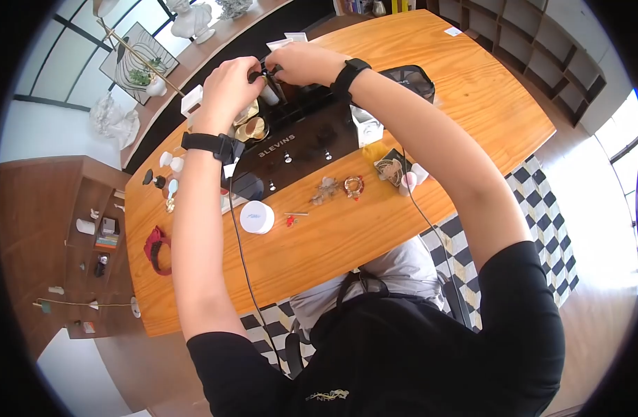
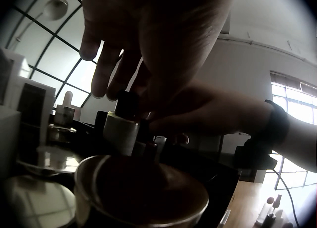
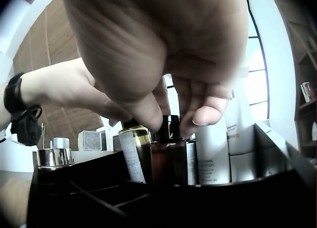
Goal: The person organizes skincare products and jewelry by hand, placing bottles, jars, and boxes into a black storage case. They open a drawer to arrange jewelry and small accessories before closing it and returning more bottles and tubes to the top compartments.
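A dark organizer (image 3: 143,205) holds upright bottles at the back of the table. My left hand (image 1: 230,87) pinches the black cap of a yellowish bottle with a white label (image 3: 132,156), tilted in the right wrist view; the same bottle (image 2: 120,133) stands below that hand in the left wrist view. My right hand (image 1: 310,62) is beside it, its thumb and a finger around the black cap of a brown bottle (image 3: 166,161). White tubes (image 3: 213,154) stand next to the brown bottle. The hands partly hide both caps.
Gold-rimmed containers (image 1: 251,129) stand left of the organizer. A white box (image 1: 366,126) and black mesh basket (image 1: 410,82) are on its right. Nearer lie a white round jar (image 1: 257,217), bracelets (image 1: 353,186) and a red headband (image 1: 156,249). Cables hang from both wrists.
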Motion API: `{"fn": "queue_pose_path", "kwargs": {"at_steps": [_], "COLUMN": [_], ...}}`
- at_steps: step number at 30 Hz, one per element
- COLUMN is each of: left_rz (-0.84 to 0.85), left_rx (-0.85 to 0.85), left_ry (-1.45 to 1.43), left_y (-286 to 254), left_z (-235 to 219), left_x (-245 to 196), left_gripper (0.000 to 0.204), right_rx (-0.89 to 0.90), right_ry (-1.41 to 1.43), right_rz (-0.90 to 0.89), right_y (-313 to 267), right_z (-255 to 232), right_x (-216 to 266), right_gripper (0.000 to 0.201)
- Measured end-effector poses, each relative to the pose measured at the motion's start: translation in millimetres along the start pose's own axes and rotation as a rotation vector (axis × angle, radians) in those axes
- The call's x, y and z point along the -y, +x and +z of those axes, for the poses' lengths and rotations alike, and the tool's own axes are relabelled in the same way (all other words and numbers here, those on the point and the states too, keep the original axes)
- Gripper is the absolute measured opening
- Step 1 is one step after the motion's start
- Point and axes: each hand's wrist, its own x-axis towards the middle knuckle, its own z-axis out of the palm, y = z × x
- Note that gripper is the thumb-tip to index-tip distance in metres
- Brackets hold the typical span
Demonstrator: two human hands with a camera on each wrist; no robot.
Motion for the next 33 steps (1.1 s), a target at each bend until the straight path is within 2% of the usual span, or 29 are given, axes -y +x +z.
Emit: {"fn": "queue_pose_path", "kwargs": {"at_steps": [5,6,9,10,11,13,15,17,19,21,23,24,29,31,32,33], "left_rz": [0.028,0.081,0.068,0.005,0.013,0.041,0.060,0.139,0.237,0.290,0.399,0.419,0.469,0.481,0.447,0.412], "left_rx": [0.052,-0.027,-0.029,0.038,0.037,-0.043,-0.081,-0.116,-0.209,-0.222,-0.194,-0.123,0.140,0.134,0.169,0.205], "left_ry": [0.023,0.013,0.005,0.024,-0.001,-0.081,-0.138,-0.176,-0.186,-0.254,-0.325,-0.364,-0.596,-0.596,-0.613,-0.628], "left_y": [-1,-2,1,2,4,-7,-12,-22,-40,-65,-86,-96,-125,-128,-129,-128], "left_z": [15,20,28,24,32,21,11,-10,-27,-33,-22,-13,67,93,99,102], "left_x": [2,4,11,8,19,10,4,-16,-53,-99,-135,-152,-210,-218,-221,-224], "left_gripper": [0.027,0.026,0.025,0.026,0.031,0.040,0.049,0.045,0.042,0.037,0.032,0.031,0.024,0.022,0.022,0.022], "right_rx": [0.082,0.060,0.007,-0.063,-0.128,-0.022,-0.193,-0.152,-0.153,-0.065,-0.057,-0.006,-0.048,-0.132,-0.204,-0.204], "right_ry": [0.049,0.083,0.092,0.093,0.094,0.278,0.402,0.326,0.191,0.047,0.063,0.037,0.057,0.021,-0.073,-0.072], "right_rz": [-0.005,0.002,-0.020,-0.053,-0.083,0.083,-0.064,0.080,0.226,0.476,0.586,0.622,0.720,0.763,0.701,0.700], "right_y": [-6,-6,-23,-34,-46,-94,-147,-207,-259,-300,-329,-340,-362,-362,-365,-364], "right_z": [4,6,-1,-15,-28,-87,-115,-155,-170,-167,-148,-138,-96,-85,-77,-74], "right_x": [-8,-11,-20,-17,-13,13,2,5,-2,-6,-6,-7,5,13,13,18], "right_gripper": [0.046,0.045,0.044,0.046,0.048,0.044,0.042,0.039,0.035,0.031,0.028,0.027,0.032,0.029,0.028,0.028]}}
